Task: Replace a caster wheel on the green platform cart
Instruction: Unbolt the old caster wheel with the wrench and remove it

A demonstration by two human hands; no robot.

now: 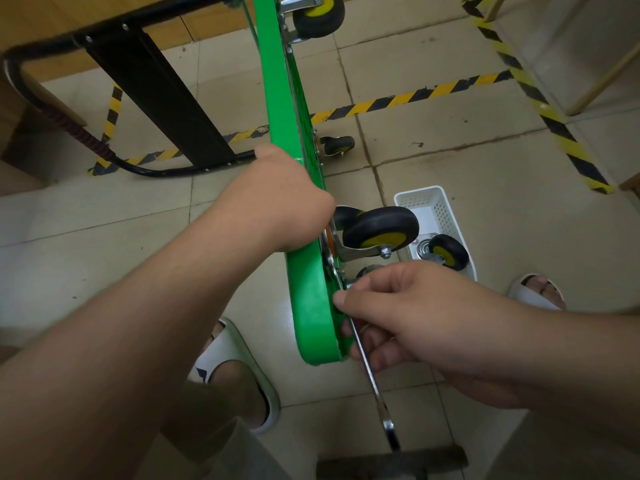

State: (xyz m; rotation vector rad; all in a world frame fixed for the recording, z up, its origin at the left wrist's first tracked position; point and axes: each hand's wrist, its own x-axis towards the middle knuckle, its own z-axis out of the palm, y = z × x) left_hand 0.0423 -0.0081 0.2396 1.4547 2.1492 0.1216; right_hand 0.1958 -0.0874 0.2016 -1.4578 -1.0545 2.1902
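**A:** Head view: where's the caster wheel (381, 228)?

**B:** On the tipped green platform cart (311, 306), just beyond your right hand (408, 313). Its fingers (367, 292) pinch the wrench (372, 372), shaft running from the mounting plate (333, 268) back toward you. Your left hand (277, 199) curls over the cart's edge, above the wheel.

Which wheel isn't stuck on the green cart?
The loose wheel lying in the white basket; every other wheel is mounted on the green cart.
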